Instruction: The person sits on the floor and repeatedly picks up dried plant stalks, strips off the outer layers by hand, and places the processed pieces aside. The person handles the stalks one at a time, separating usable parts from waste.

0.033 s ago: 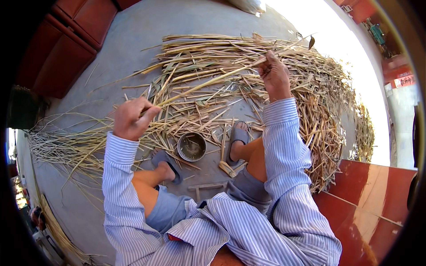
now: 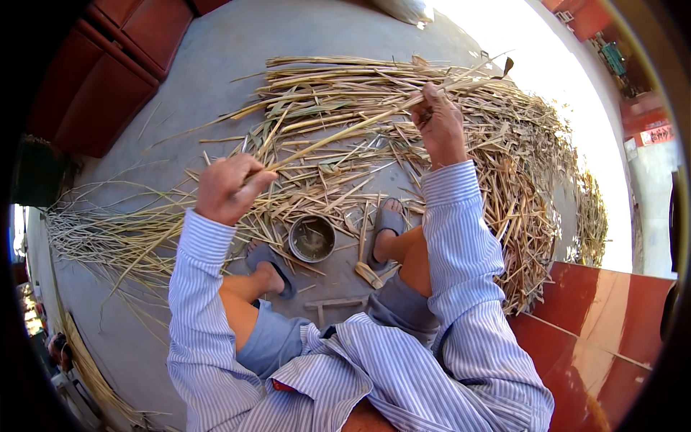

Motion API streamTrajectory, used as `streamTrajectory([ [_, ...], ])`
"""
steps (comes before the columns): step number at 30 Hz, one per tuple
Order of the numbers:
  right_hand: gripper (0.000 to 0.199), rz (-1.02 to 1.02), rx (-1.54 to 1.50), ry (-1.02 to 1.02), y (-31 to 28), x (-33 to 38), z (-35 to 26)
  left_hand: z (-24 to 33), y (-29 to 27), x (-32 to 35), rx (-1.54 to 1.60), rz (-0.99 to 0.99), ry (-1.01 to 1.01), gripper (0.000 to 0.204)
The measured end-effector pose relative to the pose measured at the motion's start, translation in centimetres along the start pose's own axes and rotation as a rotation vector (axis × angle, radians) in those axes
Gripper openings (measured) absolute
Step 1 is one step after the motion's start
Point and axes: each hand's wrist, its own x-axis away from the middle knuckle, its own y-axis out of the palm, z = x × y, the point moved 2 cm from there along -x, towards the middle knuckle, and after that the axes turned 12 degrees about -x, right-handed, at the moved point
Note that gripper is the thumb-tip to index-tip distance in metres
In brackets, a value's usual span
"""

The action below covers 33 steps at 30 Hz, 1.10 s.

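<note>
A long dry stalk [image 2: 345, 135] is stretched slantwise between my two hands, above the straw on the floor. At its lower left end, my left hand [image 2: 232, 189] is closed in a fist around it. A thin pale sliver shows just above this fist; I cannot tell what it is. My right hand [image 2: 440, 128] pinches the stalk near its leafy upper end, where a dark curled leaf [image 2: 507, 67] sticks out. Beneath and beyond my hands lies a wide pile of cut stalks [image 2: 324, 90], with dry leaf husks [image 2: 515, 187] heaped on the right.
A metal bowl [image 2: 296, 248] stands between my sandalled feet [image 2: 387, 223], near a small wooden piece [image 2: 368, 275]. Thin stems [image 2: 108, 230] fan out at left. Red padded furniture [image 2: 108, 79] is at upper left, a red panel [image 2: 576, 309] at lower right. A pale sack [image 2: 403, 9] lies at the far edge.
My left hand has moved a little right and up along the stalk's line. My right hand has shifted slightly left. Both keep hold of the stalk.
</note>
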Motion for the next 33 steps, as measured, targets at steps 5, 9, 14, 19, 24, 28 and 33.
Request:
streamTrajectory([
  [5, 0.021, 0.015, -0.005, -0.023, 2.6, 1.0, 1.4, -0.2, 2.7, -0.5, 0.112, -0.003, -0.164, 0.022],
  [9, 0.024, 0.273, -0.29, -0.043, -4.0, -2.8, -1.6, -0.9, 2.6, 0.0, 0.181, -0.061, -0.255, 0.024],
  [14, 0.025, -0.23, -0.217, 0.252, 4.8, 3.3, 1.3, -0.9, 3.1, -0.1, 0.205, -0.089, -0.261, 0.026],
  [19, 0.023, -0.228, -0.002, 0.171, 4.3, 2.6, 2.6, -0.6, 3.7, -0.4, 0.148, -0.014, -0.209, 0.024],
  [24, 0.025, -0.105, 0.055, 0.073, 4.4, 2.2, 2.2, 0.2, 2.9, -0.1, 0.03, 0.073, -0.112, 0.024],
  [28, 0.022, 0.004, -0.046, -0.042, -0.4, -1.1, -1.2, -1.9, 0.5, 1.6, 0.119, -0.057, -0.206, 0.024],
  [33, 0.022, 0.022, -0.119, 0.056, 0.8, 0.2, 1.0, -0.8, 0.6, 0.7, 0.233, -0.049, -0.251, 0.021],
])
